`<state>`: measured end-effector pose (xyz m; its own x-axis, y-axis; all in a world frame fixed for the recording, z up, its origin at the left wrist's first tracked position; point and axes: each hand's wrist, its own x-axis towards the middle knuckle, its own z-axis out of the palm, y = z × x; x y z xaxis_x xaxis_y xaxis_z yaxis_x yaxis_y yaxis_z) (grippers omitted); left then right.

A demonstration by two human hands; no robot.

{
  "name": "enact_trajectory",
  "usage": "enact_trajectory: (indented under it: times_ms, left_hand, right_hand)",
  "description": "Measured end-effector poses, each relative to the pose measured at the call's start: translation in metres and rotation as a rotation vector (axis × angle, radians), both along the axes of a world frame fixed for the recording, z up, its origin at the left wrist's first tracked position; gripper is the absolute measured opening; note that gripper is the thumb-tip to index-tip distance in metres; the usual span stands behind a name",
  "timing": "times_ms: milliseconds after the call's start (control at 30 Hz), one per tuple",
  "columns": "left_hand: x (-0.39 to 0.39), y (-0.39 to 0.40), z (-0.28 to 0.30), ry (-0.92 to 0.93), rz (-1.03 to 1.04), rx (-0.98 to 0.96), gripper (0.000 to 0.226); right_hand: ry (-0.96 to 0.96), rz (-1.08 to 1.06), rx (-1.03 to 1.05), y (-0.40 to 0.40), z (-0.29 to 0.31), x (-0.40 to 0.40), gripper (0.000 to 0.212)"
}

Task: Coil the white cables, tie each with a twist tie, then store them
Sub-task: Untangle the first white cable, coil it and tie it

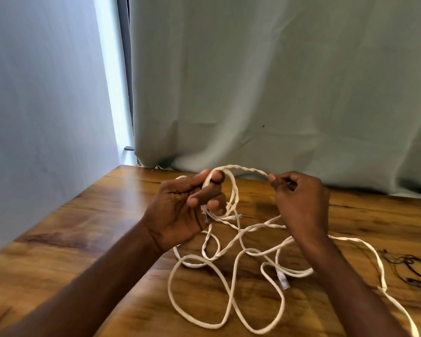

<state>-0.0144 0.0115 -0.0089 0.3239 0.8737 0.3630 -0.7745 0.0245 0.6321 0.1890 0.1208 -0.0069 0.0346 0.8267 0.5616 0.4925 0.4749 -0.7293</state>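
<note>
White cables lie in loose tangled loops on the wooden table. My left hand holds a small loop of cable with a clear plug end against its fingers. My right hand pinches the same cable a short way along, so a twisted stretch arches between both hands above the table. A second clear plug rests on the table among the loops. One strand trails off toward the lower right edge.
A bundle of thin dark wire pieces lies at the table's right edge. A pale curtain hangs just behind the table's far edge. A white wall runs along the left side.
</note>
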Motion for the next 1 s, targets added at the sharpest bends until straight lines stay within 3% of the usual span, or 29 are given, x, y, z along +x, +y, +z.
enact_trajectory:
  times_ms: [67,200,300,333,400,500,567,667,800,900,1000]
  left_hand:
    - [-0.003,0.002,0.004,-0.1,0.044,-0.026,0.032]
    - [-0.022,0.004,0.009,-0.385,0.205,-0.048,0.014]
    - [-0.032,0.002,0.012,-0.38,0.439,-0.063,0.008]
    - [-0.031,0.004,0.012,-0.349,0.493,-0.065,0.016]
    - [-0.023,0.005,0.013,-0.172,0.587,-0.016,0.029]
    - [-0.008,0.007,0.009,0.42,0.856,0.104,0.027]
    - [-0.005,0.009,0.003,0.709,0.999,0.167,0.023]
    - [-0.011,0.011,-0.003,0.949,1.165,0.24,0.027]
    - [-0.018,0.008,-0.004,1.272,1.327,0.366,0.025]
    - [-0.02,0.007,-0.004,1.304,1.395,0.408,0.022]
    - [-0.026,0.007,0.0,1.322,1.474,0.421,0.027]
  right_hand:
    - [-0.102,0.08,0.02,-0.002,-0.002,-0.002,0.018]
    - [-0.408,0.433,0.1,-0.018,-0.002,-0.01,0.008]
    - [-0.495,0.53,0.126,-0.039,-0.002,-0.024,0.023]
    - [-0.528,0.548,0.132,-0.047,-0.002,-0.029,0.029]
    - [-0.605,0.579,0.213,-0.059,-0.005,-0.038,0.035]
    - [-0.56,0.573,0.245,-0.065,-0.009,-0.044,0.031]
    - [-0.322,0.573,0.1,-0.068,-0.011,-0.046,0.027]
    - [0.192,0.696,-0.288,-0.07,-0.002,-0.046,0.029]
    - [0.564,1.007,-0.648,-0.07,0.009,-0.04,0.045]
    - [0.57,1.079,-0.573,-0.074,0.007,-0.044,0.042]
    - [0.286,1.082,-0.364,-0.079,0.007,-0.043,0.038]
